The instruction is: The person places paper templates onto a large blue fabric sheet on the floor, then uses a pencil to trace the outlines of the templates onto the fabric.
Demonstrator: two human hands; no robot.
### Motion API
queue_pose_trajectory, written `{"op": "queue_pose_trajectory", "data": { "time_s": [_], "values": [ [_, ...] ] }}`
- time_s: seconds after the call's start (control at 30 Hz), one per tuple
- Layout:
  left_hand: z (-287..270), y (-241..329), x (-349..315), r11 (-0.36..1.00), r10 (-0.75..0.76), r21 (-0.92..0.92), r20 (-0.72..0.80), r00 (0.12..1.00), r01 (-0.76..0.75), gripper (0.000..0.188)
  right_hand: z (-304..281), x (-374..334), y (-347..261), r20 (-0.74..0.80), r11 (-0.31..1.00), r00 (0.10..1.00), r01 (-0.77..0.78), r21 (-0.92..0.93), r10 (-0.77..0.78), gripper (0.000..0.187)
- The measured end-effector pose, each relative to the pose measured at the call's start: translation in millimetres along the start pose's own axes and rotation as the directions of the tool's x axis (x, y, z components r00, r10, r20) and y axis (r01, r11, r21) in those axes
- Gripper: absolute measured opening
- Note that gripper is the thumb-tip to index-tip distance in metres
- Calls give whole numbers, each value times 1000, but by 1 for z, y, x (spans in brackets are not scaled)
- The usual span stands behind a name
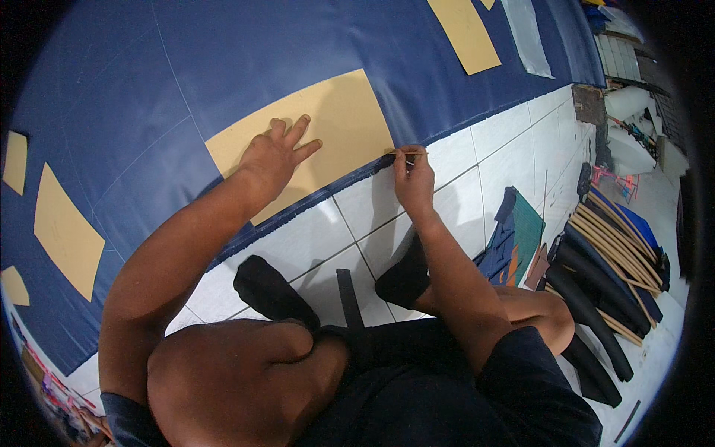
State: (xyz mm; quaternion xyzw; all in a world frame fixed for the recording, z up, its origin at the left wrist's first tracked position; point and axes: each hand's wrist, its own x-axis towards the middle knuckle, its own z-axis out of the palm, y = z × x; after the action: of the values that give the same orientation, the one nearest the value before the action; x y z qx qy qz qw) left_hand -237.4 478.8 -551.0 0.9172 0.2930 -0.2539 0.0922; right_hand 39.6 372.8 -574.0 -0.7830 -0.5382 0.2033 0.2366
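My left hand (272, 156) lies spread on a large tan card pattern piece (342, 112), fingers apart, pressing it against a dark blue sheet of material (253, 52). The card has a curved far edge, and its near edge runs close to the sheet's border. At the card's near right corner, my right hand (414, 179) pinches a thin pen-like stick (399, 153), its tip at the corner. Thin pale lines are drawn on the sheet to the left of the card.
More tan card pieces (68, 231) lie on the sheet at the left, and a tan strip (469, 37) and a pale grey strip (527, 37) at the far right. White floor tiles (477, 171) border the sheet. Rolls and cardboard tubes (611, 238) are piled at the right.
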Motion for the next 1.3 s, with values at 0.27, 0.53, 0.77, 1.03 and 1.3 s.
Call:
{"op": "queue_pose_trajectory", "data": {
  "time_s": [0.27,0.53,0.77,1.03,1.3],
  "values": [
    [2,1,0,1000,12,7,-19,1000,-11,129,-5,8,12,-47,1000,999,12,1,-12,18],
    [-7,-6,-6,994,46,-94,-28,999,-48,125,0,-7,-7,-37,969,969,240,-60,-243,21],
    [28,-60,-35,790,-342,-606,-563,753,-94,73,66,12,-64,335,685,744,666,-295,-578,40],
    [93,-161,-103,507,-849,-849,-462,258,148,41,38,185,-174,573,617,654,728,-298,-494,37],
    [37,-232,-161,676,-701,-658,-432,567,333,44,-72,216,-322,602,85,127,991,-99,-788,28]
  ]
}}
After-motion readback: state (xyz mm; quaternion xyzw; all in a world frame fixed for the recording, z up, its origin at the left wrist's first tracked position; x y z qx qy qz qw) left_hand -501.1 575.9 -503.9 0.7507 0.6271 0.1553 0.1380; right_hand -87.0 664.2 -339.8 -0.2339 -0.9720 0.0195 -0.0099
